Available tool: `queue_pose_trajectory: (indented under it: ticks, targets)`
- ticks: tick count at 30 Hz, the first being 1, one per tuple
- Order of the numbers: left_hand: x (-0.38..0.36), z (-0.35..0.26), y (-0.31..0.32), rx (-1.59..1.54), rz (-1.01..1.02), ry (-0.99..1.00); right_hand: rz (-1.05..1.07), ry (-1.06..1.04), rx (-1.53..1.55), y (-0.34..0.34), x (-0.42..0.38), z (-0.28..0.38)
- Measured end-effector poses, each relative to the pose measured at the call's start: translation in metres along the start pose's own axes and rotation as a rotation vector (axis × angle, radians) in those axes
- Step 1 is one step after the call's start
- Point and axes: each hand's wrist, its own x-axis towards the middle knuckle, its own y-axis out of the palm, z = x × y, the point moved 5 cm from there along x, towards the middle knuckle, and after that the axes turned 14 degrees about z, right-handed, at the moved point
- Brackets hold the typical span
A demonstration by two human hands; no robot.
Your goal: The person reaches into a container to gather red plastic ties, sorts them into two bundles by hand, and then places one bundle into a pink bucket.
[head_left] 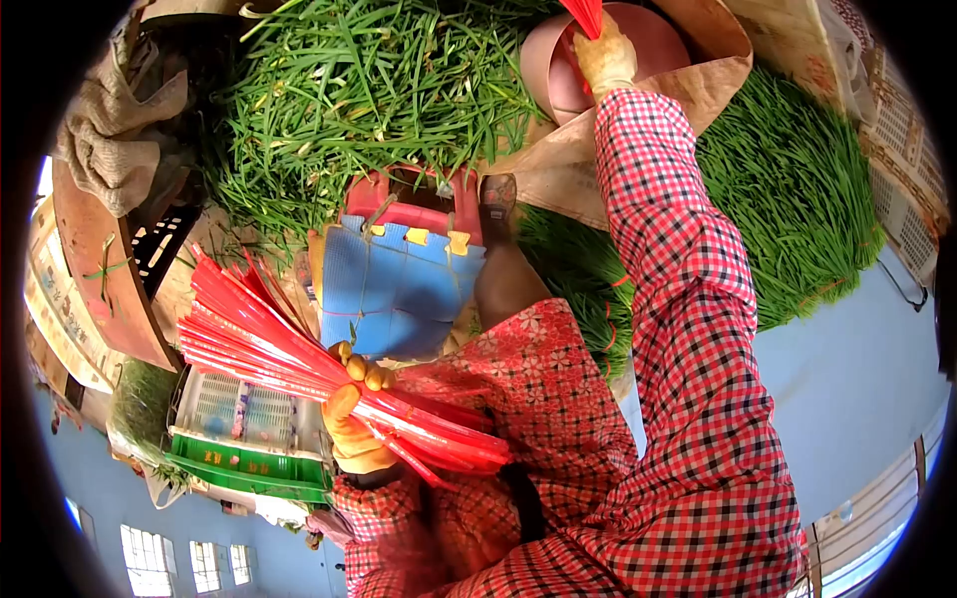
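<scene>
My left hand point(357, 424), in a yellowish glove, is closed round the middle of a thick bundle of long red strips point(249, 334). The strips fan out to the upper left, and their other ends lie over the red patterned cloth on my lap point(558, 399). My right hand point(605, 58), also gloved, reaches far forward over a round pink container point(658, 45). Its fingers are closed on a red piece point(584, 14), cut off by the top edge of the view.
Loose green stalks point(369, 90) are heaped ahead. Denser green bunches point(788, 199) lie at the right. A blue pad point(394, 289) rests on a pink stool point(464, 204). A green crate point(249, 468) and a curved brown board point(105, 269) are at the left.
</scene>
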Motion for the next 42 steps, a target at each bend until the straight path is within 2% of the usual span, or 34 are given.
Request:
queue_pose_trajectory:
  ticks: [2, 3, 6, 10, 14, 18, 21, 25, 28, 30, 32, 34, 37, 40, 42]
  targets:
    - [-0.004, 0.001, 0.0, -0.025, -0.01, 0.006, -0.132, -0.045, 0.179, -0.003, -0.001, 0.008]
    - [-0.005, 0.001, 0.001, -0.034, -0.018, 0.005, -0.206, -0.177, 0.259, -0.003, 0.001, 0.008]
    - [-0.005, 0.003, 0.002, -0.014, -0.031, -0.006, -0.03, 0.01, 0.49, 0.001, 0.009, 0.002]
    - [-0.003, 0.006, 0.005, -0.001, -0.058, -0.002, 0.155, 0.112, 0.364, -0.001, 0.001, 0.002]
    - [-0.003, 0.004, 0.003, -0.014, -0.059, 0.008, 0.084, 0.07, 0.467, 0.019, 0.005, -0.035]
    - [0.004, -0.001, 0.002, -0.02, -0.038, 0.04, 0.099, 0.062, 0.579, 0.004, -0.008, -0.013]
    - [0.004, -0.002, -0.001, -0.02, -0.023, 0.033, 0.071, -0.019, 0.643, 0.003, -0.018, -0.006]
    - [0.0, 0.001, 0.002, -0.048, -0.043, 0.008, 0.141, 0.066, 0.737, -0.034, -0.064, 0.048]
    - [-0.002, 0.007, 0.003, -0.11, -0.052, -0.022, 0.203, 0.1, 0.927, -0.039, -0.109, 0.083]
    - [0.001, 0.016, 0.011, -0.218, -0.025, -0.117, 0.267, 0.04, 0.925, -0.052, -0.143, 0.11]
    - [0.013, 0.033, 0.006, -0.257, -0.036, -0.052, 0.297, -0.052, 0.929, -0.061, -0.17, 0.124]
    - [-0.004, 0.032, 0.004, -0.343, 0.022, -0.071, 0.314, -0.188, 0.948, -0.073, -0.214, 0.155]
    - [-0.007, 0.038, 0.014, -0.421, 0.031, -0.095, 0.496, -0.056, 1.212, -0.078, -0.253, 0.178]
    - [-0.007, 0.052, 0.012, -0.505, 0.058, -0.126, 0.642, -0.056, 1.132, -0.086, -0.275, 0.186]
    - [-0.009, 0.059, 0.01, -0.574, 0.077, -0.152, 0.629, 0.003, 1.176, -0.087, -0.289, 0.188]
